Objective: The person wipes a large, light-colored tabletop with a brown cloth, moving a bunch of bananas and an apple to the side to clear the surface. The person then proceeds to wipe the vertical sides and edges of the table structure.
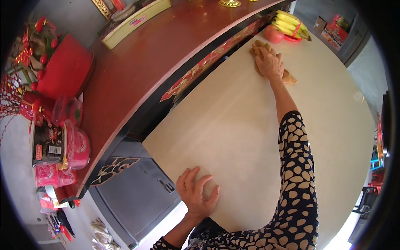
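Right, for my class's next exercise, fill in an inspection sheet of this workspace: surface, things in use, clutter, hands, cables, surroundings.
Surface: pale tabletop, smooth-looking, some glare.
Things in use: brown cloth, bunched, on the tabletop toward the far end.
Clutter: bananas and a reddish round fruit at the far end, with part of a red dish showing beneath the bananas.
Hands: right hand lies over the cloth, grip unclear; left hand is open at the near left edge, contact unclear.
Cables: nothing seen.
Surroundings: red-brown counter to the left, bearing a red planter and pink tubs; grey cabinet below.
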Demonstrator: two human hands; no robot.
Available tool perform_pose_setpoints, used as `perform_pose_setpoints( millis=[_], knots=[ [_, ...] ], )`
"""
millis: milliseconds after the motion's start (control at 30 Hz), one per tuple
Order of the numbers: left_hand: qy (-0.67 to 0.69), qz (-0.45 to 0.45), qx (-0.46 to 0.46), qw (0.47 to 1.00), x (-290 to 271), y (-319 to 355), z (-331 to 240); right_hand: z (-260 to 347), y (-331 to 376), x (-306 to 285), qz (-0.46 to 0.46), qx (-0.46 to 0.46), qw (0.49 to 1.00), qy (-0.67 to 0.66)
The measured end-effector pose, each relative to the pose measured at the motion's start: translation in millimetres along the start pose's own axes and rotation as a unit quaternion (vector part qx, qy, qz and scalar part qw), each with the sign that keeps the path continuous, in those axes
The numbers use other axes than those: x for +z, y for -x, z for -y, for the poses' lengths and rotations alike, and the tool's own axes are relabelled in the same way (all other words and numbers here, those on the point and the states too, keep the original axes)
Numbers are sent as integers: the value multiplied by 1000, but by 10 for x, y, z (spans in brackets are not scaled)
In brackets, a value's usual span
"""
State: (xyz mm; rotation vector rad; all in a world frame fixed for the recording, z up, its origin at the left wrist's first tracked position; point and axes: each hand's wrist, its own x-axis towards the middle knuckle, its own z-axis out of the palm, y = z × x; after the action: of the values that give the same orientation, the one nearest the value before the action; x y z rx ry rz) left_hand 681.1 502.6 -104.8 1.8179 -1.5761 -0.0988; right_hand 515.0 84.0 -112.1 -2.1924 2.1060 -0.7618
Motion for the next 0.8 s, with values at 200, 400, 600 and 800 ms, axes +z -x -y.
perform_pose_setpoints(
  millis=[200,400,600,800],
  knots=[
    [22,-13,-3,1000,-13,-15,14,433,317,176,-57,-101,993,-31],
    [31,-39,12,999,-12,1,38,875,929,36,-32,-179,982,-58],
    [61,-57,2,997,29,36,41,1234,1561,-85,7,-257,962,-86],
    [95,-79,-19,992,62,127,96,1722,2203,-177,-36,-401,898,-176]
  ],
)
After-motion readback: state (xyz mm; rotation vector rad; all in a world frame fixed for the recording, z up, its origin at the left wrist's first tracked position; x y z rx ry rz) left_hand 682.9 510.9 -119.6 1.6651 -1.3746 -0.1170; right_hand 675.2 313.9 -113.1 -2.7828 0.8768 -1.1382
